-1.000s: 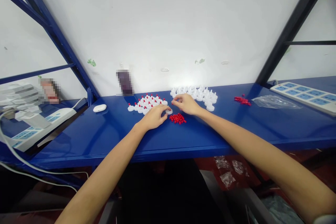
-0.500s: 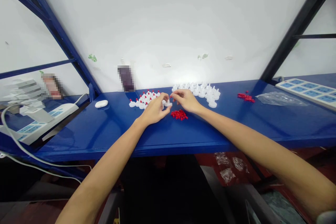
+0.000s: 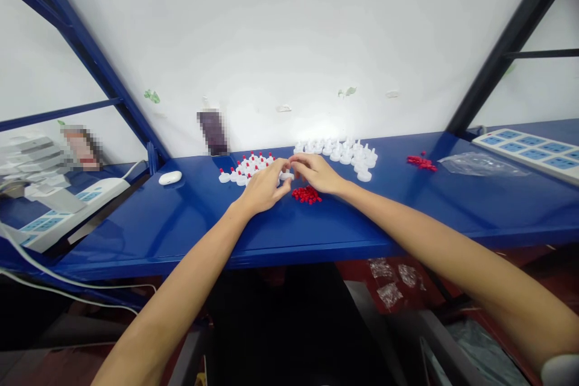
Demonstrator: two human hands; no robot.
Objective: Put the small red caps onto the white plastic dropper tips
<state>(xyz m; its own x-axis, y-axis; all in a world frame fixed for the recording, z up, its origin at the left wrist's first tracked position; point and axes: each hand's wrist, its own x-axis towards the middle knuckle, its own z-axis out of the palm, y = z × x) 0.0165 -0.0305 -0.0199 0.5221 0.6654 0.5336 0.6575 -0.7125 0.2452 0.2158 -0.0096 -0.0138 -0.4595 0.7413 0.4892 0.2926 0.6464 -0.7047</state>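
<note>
My left hand (image 3: 266, 187) pinches a white nozzle cap (image 3: 286, 175) by its round base, above the blue table (image 3: 190, 223). My right hand (image 3: 318, 172) has its thumb and fingertips closed over the top of that nozzle, touching or nearly touching the left fingers. The small red cap in the right fingertips is hidden by them now. Just below the hands lies a pile of red caps (image 3: 306, 195). Left of my left hand stand several white nozzle caps with red tips (image 3: 242, 174). Behind my right hand are several bare white nozzle caps (image 3: 346, 154).
A white earbud case (image 3: 170, 178) lies at the left, and a blurred dark phone-like object (image 3: 213, 132) leans on the wall. Rightward are more red caps (image 3: 421, 163), a clear plastic bag (image 3: 482, 164) and a power strip (image 3: 534, 151). Another power strip (image 3: 97, 196) sits far left.
My right hand has moved left to the nozzle in my left hand, bringing the red cap onto or against its tip. The view has shifted slightly.
</note>
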